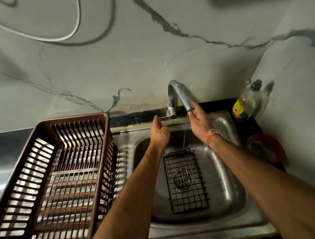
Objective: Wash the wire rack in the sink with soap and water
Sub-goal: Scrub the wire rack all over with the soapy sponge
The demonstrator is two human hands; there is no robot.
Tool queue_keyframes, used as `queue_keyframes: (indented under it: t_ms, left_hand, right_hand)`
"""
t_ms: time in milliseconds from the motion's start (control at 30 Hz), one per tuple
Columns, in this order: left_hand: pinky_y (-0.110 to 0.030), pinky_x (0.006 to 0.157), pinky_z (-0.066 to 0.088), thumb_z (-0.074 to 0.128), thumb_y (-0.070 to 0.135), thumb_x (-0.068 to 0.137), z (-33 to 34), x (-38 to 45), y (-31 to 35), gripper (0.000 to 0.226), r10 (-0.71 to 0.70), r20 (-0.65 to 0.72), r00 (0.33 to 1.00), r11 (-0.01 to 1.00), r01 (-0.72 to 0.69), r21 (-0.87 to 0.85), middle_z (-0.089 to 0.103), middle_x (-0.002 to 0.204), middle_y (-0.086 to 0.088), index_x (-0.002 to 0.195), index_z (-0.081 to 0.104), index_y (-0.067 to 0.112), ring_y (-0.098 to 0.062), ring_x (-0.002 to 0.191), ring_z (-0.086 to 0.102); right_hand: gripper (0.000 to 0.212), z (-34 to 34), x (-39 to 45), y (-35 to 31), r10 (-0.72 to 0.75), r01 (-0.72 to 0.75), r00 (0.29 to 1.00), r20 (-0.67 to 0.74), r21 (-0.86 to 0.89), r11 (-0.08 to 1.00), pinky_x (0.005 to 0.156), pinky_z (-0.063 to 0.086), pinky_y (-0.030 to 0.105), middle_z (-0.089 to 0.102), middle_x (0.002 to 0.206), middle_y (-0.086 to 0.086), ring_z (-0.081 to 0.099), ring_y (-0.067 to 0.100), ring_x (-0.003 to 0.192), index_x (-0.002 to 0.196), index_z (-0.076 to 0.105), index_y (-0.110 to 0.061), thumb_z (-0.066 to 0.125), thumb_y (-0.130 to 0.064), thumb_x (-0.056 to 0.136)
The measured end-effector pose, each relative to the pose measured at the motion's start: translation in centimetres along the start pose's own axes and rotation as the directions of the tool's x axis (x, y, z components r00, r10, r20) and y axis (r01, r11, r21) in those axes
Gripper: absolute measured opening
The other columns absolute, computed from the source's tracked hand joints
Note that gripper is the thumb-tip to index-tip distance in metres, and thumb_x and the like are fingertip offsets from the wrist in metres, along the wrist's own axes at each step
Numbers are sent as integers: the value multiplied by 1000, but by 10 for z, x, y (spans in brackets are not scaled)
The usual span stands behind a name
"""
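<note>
A black wire rack (185, 181) lies flat on the bottom of the steel sink (228, 188), over the drain. A thin stream of water runs from the chrome tap (179, 94) down toward the rack. My left hand (159, 132) reaches to the tap's side lever, its fingers curled at the lever's tip. My right hand (199, 120) is held up beside the spout's mouth with its fingers straight, touching the spout end. A red thread is tied round my right wrist.
A brown plastic dish basket (48, 190) stands on the steel drainboard left of the sink. A dish soap bottle (246, 102) stands at the back right corner. A red tub with a green scrubber (264, 149) sits on the right rim. Marble-patterned walls close the back and right.
</note>
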State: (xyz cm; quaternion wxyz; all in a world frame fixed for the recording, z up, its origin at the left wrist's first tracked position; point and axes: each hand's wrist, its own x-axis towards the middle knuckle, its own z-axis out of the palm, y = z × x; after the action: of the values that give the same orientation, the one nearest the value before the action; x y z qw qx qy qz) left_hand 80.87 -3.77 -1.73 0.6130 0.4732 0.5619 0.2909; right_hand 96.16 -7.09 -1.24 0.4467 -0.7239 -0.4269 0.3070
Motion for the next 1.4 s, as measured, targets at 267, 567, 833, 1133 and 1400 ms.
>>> queue_keyframes:
  t_ms: [267,567,833,1133,1400]
  left_hand:
    - [-28,109,40,37,-13,104,12,-4,-3,68,-36,70,997,996,41,-74,47,153,-1,167,26,8,-20,137,49]
    - [-42,123,41,45,-14,102,19,16,-2,67,-153,17,988,903,147,-404,55,152,-7,163,36,11,-21,130,57]
    - [-35,125,36,35,-23,97,26,2,13,81,-56,16,998,947,58,-316,41,168,-4,167,32,17,-16,150,43]
    - [-23,104,50,35,-22,93,37,-1,23,85,79,156,985,997,-76,-22,50,158,-3,168,29,19,-8,133,52]
    - [-31,97,59,65,-13,93,32,0,28,85,12,74,997,996,-6,-87,54,144,8,164,33,19,-15,128,56]
  right_hand:
    - [52,6,-3,6,62,-62,998,27,-3,998,111,44,33,51,153,7,49,21,140,159,36,-24,44,-10,109]
    - [59,6,-1,17,109,-112,992,61,42,993,106,33,18,42,161,4,40,14,148,161,33,-23,42,0,107]
    - [61,7,-2,20,116,-119,991,72,47,992,114,33,24,42,162,5,40,15,149,161,33,-23,42,2,106]
    - [69,7,-6,15,116,-122,989,87,69,990,116,40,36,40,162,5,40,18,148,160,34,-26,42,9,102]
    - [96,2,-4,20,97,-109,988,118,96,989,120,39,42,29,168,8,31,20,153,163,26,-32,47,24,87]
